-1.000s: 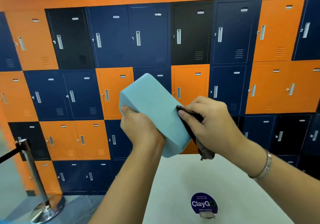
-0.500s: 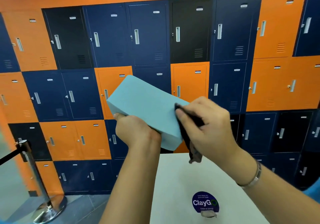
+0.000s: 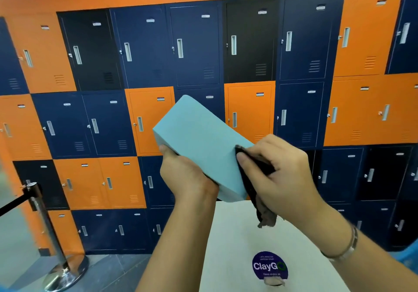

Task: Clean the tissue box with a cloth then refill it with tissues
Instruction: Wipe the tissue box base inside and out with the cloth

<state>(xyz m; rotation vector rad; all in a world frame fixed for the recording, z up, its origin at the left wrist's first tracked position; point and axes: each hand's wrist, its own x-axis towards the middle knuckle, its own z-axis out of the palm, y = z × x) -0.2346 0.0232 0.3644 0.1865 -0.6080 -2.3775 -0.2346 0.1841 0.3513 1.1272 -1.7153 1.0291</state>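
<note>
A light blue tissue box (image 3: 199, 140) is held in the air above the table's far edge, tilted with one end up toward the lockers. My left hand (image 3: 185, 174) grips its lower left side from beneath. My right hand (image 3: 278, 169) presses a dark cloth (image 3: 255, 178) against the box's near right end; a loose tail of the cloth hangs down below the hand. The box's opening is hidden from view.
A white table (image 3: 237, 246) lies below my arms, with a round blue ClayGo sticker (image 3: 269, 267) on it. A wall of orange, navy and black lockers (image 3: 248, 110) stands behind. A chrome barrier post (image 3: 45, 224) with a black belt stands at the lower left.
The box has been turned slightly in my left hand while my right hand rubs the cloth over its right end. The view has shifted a little.
</note>
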